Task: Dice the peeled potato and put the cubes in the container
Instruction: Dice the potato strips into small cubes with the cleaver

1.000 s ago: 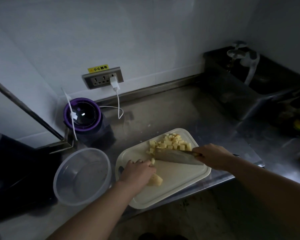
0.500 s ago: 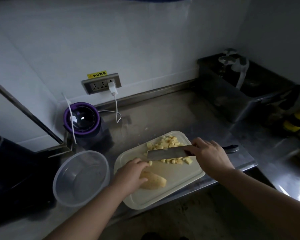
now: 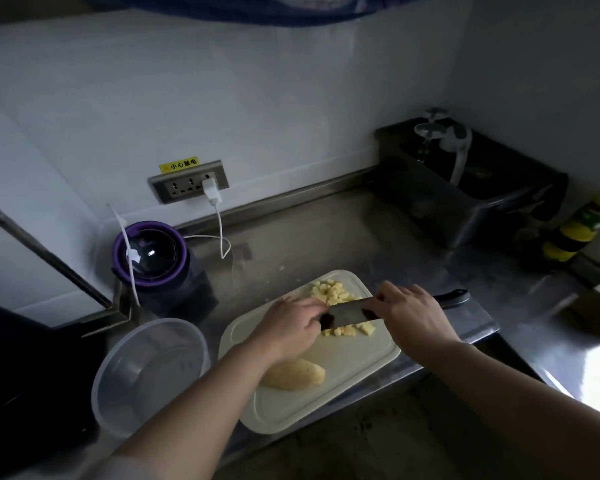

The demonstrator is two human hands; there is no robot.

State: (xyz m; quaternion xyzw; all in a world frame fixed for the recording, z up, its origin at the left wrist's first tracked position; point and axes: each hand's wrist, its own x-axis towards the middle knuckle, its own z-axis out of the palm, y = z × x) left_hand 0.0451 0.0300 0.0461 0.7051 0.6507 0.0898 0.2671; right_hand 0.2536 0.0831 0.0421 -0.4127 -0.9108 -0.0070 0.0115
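The potato half point(image 3: 293, 375) lies on the board point(image 3: 326, 407), on the near side of the left hand point(image 3: 286, 329), with the cubes point(image 3: 333, 293) just beyond it. The right hand point(image 3: 409, 318) grips the knife point(image 3: 347, 315) while the left hand's fingers meet its blade, likely wiping cubes off; whether they pinch it, I cannot tell.

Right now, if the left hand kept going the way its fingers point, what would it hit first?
The knife blade: the left hand points straight at it, fingertips seemingly touching it, though depth is unclear. The potato cubes lie just beyond.
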